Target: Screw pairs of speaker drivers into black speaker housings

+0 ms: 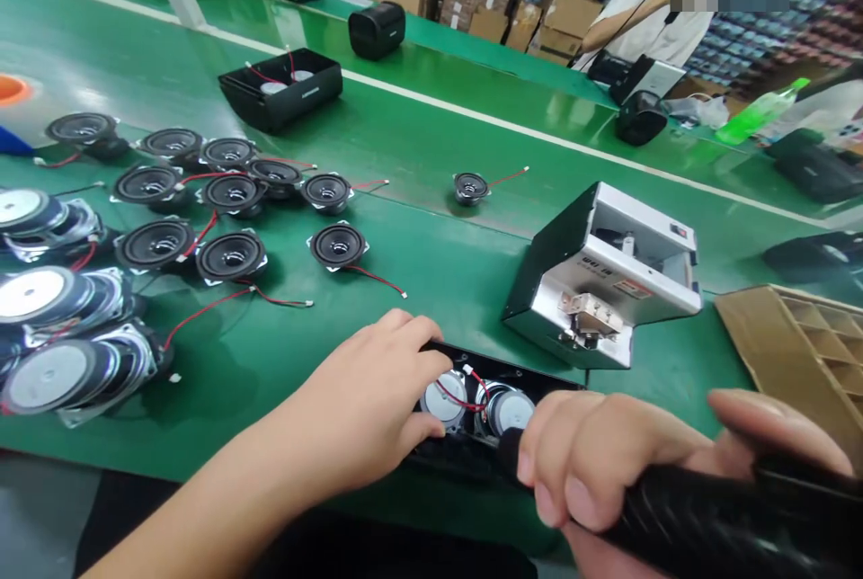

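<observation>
My left hand (378, 395) is closed on the left end of a black speaker housing (495, 361), its thumb near one of the drivers. Inside the housing sit two speaker drivers, a left driver (446, 405) and a right driver (516, 414), with red wires and a white plug (467, 369) above them. In my right hand (607, 449) is a black power screwdriver (728, 512), fingers wrapped round its body and nose. The nose is over the housing's front right side; its tip is hidden.
Loose speaker drivers (233, 255) with red wires cover the left of the green bench (378, 327). A silver-and-black machine (580, 282) stands behind the housing, near a divided cardboard box (775, 336). Another open housing (283, 98) lies farther back. A person (653, 13) is across the bench.
</observation>
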A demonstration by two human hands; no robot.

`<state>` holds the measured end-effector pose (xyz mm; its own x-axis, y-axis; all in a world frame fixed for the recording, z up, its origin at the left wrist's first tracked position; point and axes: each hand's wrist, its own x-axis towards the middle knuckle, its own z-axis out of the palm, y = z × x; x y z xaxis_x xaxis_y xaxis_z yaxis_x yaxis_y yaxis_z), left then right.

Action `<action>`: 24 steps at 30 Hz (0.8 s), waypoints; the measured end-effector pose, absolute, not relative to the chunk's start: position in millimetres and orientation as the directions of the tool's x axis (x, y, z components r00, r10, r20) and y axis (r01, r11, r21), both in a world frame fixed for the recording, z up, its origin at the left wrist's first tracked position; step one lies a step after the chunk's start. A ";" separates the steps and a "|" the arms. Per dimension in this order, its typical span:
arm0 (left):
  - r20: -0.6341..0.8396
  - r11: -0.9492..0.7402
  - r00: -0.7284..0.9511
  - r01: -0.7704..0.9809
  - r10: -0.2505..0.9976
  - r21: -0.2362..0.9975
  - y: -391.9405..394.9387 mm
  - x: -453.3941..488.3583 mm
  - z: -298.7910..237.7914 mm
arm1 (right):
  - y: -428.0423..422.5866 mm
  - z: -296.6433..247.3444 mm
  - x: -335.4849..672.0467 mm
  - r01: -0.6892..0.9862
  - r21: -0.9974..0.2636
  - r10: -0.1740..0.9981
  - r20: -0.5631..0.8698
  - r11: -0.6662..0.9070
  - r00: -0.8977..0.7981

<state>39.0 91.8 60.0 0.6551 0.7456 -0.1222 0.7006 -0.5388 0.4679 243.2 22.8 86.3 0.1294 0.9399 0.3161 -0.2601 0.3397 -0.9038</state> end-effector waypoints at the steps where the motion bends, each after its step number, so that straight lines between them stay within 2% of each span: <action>1: -0.120 -0.542 0.660 0.695 0.741 0.472 91.9 38.9 59.9 | 23.9 86.1 239.8 -0.255 -0.908 0.942 0.305 0.332 0.137; 13: -0.125 -0.554 0.667 0.696 0.734 0.456 93.2 41.6 62.8 | 24.6 85.1 238.9 -0.197 -0.947 0.967 0.243 0.254 0.079; 19: -0.113 -0.556 0.671 0.687 0.733 0.468 90.9 38.5 61.4 | 32.0 86.2 239.7 -0.086 -0.984 0.987 0.156 0.153 -0.029; 24: -0.075 -0.572 0.673 0.677 0.736 0.463 86.8 37.1 62.2 | 36.7 82.1 234.2 -0.088 -0.977 0.978 0.199 0.193 -0.065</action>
